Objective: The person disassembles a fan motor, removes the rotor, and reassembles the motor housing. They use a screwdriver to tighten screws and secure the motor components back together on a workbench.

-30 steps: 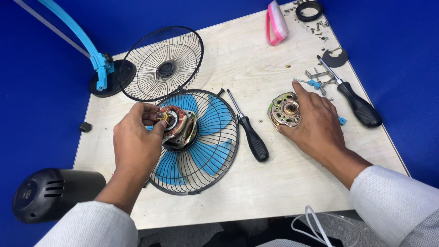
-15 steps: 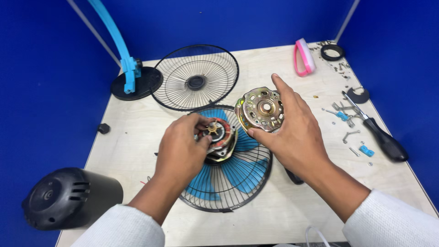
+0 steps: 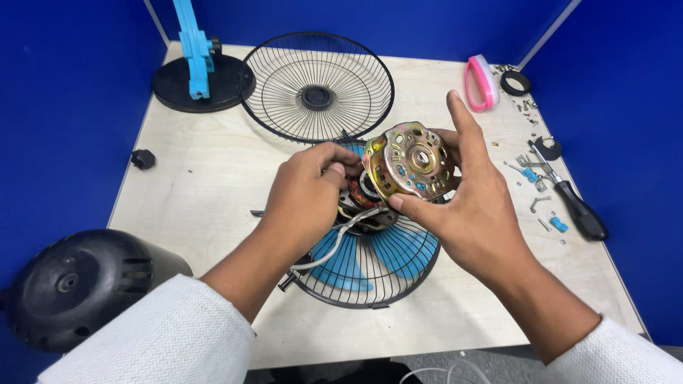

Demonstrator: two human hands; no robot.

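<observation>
My left hand (image 3: 306, 195) grips a fan motor core (image 3: 359, 206) with copper windings and a white wire, held over the blue fan blade in its black wire guard (image 3: 370, 267). My right hand (image 3: 469, 206) holds a round brass-coloured motor end cover (image 3: 411, 161) between thumb and fingers, tilted upright and right against the motor core. The two hands almost meet at the middle of the table.
A second black wire guard (image 3: 316, 87) lies behind. A blue stand on a black base (image 3: 196, 71) is at the back left, a black motor housing (image 3: 78, 284) at the front left. A black-handled screwdriver (image 3: 578, 208), screws, blue bits and a pink item (image 3: 482, 82) sit right.
My right hand lifted the brass cover off the table on the right and carried it left, up to the motor core. The view has moved closer to the hands.
</observation>
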